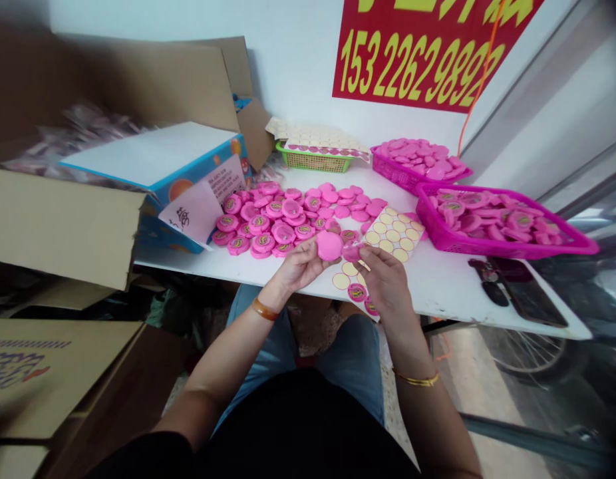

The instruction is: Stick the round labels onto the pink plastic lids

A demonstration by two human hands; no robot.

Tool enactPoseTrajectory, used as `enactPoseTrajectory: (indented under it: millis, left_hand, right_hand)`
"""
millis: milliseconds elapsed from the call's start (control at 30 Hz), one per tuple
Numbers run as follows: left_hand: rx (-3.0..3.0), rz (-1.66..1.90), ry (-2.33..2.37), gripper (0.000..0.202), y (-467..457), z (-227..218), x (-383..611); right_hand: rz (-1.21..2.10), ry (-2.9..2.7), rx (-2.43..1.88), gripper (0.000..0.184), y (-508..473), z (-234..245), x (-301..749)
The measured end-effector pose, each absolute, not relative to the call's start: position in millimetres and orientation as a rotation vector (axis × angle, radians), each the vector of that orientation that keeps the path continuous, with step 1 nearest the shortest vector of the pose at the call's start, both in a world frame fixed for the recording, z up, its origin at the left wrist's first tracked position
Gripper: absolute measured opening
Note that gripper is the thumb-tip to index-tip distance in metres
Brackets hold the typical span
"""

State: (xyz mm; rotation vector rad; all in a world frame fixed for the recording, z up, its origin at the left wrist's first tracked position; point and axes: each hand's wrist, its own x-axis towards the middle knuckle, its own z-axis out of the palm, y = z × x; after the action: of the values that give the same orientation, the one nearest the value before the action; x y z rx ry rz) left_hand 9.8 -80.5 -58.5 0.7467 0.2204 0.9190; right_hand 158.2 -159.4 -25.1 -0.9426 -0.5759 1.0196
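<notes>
the left hand (301, 266) grips a plain pink disc (329, 246) by its edge, just above the table's near rim, and the right hand (388, 283) pinches a small round sticker (352, 253) that touches the disc's right side. a sticker sheet (348, 285) lies under and between the hands, and a second sheet (395, 233) lies just beyond the right hand. a heap of labelled discs (283, 216) spreads beyond the left hand, with a pink basket (507, 247) of discs off to the right of the right hand.
</notes>
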Motion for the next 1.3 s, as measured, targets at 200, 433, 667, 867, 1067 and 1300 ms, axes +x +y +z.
enactPoseTrajectory:
  millis: [200,433,667,867,1067,1300]
  left_hand:
    - [0.811,0.932,0.168,0.03,-84,-57,19]
    - [0.832,0.897,0.146,0.043,-89,-51,22]
    - [0.827,0.9,0.148,0.043,-92,-51,24]
    - [0.817,0.919,0.129,0.051,-95,-50,24]
    - [0.857,0.916,0.141,0.049,-96,-50,23]
    - [0.831,0.914,0.177,0.052,-97,-51,22]
  right_hand:
    - [1.071,-0.493,-0.879,0.019,-154,-25,142]
    - [1.035,-0.463,-0.894,0.015,-151,-24,138]
    - [1.006,-0.475,-0.884,0.015,-153,-26,133]
    - [0.94,-0.538,-0.896,0.015,-153,-28,131]
    - [0.853,-0.543,-0.904,0.013,-154,-27,127]
    - [0.708,-0.62,-0.951,0.012,-152,-37,127]
